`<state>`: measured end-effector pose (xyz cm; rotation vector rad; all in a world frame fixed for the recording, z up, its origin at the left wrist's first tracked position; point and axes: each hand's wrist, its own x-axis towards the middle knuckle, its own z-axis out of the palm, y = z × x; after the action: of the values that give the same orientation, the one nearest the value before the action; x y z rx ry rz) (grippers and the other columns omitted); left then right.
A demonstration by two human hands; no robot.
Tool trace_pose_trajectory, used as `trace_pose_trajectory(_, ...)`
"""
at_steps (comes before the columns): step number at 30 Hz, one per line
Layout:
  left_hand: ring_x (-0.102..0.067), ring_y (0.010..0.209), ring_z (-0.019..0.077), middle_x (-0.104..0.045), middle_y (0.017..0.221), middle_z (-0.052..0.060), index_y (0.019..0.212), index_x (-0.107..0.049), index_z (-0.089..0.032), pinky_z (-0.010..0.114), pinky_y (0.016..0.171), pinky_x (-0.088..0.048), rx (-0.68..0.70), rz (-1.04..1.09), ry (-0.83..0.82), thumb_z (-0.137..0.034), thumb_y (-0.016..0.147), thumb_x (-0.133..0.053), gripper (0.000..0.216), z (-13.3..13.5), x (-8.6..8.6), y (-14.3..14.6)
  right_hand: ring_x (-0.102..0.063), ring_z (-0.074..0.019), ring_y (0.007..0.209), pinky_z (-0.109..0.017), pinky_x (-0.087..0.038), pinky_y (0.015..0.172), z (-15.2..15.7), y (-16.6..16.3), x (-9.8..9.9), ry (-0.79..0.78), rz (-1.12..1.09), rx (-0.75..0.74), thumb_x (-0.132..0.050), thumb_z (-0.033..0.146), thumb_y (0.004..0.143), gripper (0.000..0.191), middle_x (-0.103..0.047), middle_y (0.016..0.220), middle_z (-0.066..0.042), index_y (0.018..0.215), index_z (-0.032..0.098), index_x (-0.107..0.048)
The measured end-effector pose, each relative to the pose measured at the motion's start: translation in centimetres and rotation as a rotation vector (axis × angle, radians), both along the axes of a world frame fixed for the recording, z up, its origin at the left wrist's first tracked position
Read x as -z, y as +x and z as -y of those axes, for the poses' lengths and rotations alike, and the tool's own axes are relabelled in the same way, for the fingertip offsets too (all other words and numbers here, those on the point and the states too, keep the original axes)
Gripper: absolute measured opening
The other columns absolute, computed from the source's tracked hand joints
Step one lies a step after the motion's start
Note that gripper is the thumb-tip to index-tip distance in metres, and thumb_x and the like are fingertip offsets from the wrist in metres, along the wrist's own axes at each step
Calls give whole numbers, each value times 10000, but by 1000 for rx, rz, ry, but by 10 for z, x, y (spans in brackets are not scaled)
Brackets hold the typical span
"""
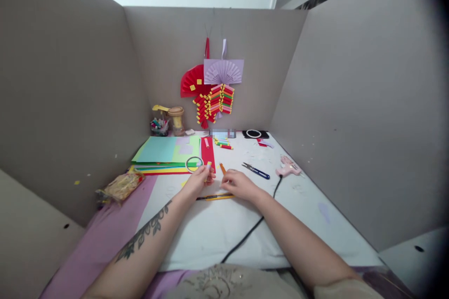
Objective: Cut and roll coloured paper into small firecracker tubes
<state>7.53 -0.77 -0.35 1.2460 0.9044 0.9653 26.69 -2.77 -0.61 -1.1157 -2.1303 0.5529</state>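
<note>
My left hand (200,177) is closed, pinching a small lilac paper roll (208,166) with a yellow end, held upright above the table. Close by on the right, my right hand (239,183) has its fingers curled together, thumb side toward the roll; whatever is between the fingertips is too small to make out. A slim orange piece (222,168) shows just behind its fingers, and I cannot tell whether they touch it. Under both hands lie a black and yellow cutter knife or pen (214,197) and a red paper strip (207,154) with a pink roll (206,143).
Coloured paper sheets (157,149) are stacked at left beside a tape ring (194,164). Blue thread snips (256,171) and a pink glue gun (288,167) lie at right; its black cable (245,238) crosses the front. Finished rolls (223,144) lie behind. Fan ornaments (223,72) hang on the back panel.
</note>
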Motion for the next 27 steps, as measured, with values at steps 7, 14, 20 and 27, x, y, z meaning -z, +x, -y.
trace_pose_trajectory(7,-344,512,86,-374,583,-53,829,-534,-162,213,509,-311,130,-155,124,-526,808,-465,371,10,-8,3,-530,-151,687,-275,-405,651,10,-20,-5,-75,-399,185,-544,264,786,91,-603,755,-14,760,209,-611)
trace_pose_trajectory(14,-319,494,83,-382,581,-50,821,-530,-171,217,489,-266,234,-226,140,-496,824,-451,335,14,-6,2,-525,-146,678,-275,-408,630,15,-13,-16,-23,-480,191,-576,284,772,92,-588,769,-26,765,201,-615)
trace_pose_trajectory(20,-291,495,86,-360,576,-48,804,-525,-166,217,464,-225,269,-209,111,-510,820,-454,352,15,-7,3,-549,-155,730,-278,-432,642,16,-14,-18,-38,-468,158,-594,270,753,73,-574,778,-27,745,201,-616)
trace_pose_trajectory(27,-291,494,84,-345,565,-52,793,-517,-155,219,462,-232,288,-185,125,-508,835,-437,364,15,-5,5,-558,-151,725,-276,-473,633,13,-17,-11,-194,-608,98,-622,302,734,128,-570,765,-12,760,191,-563)
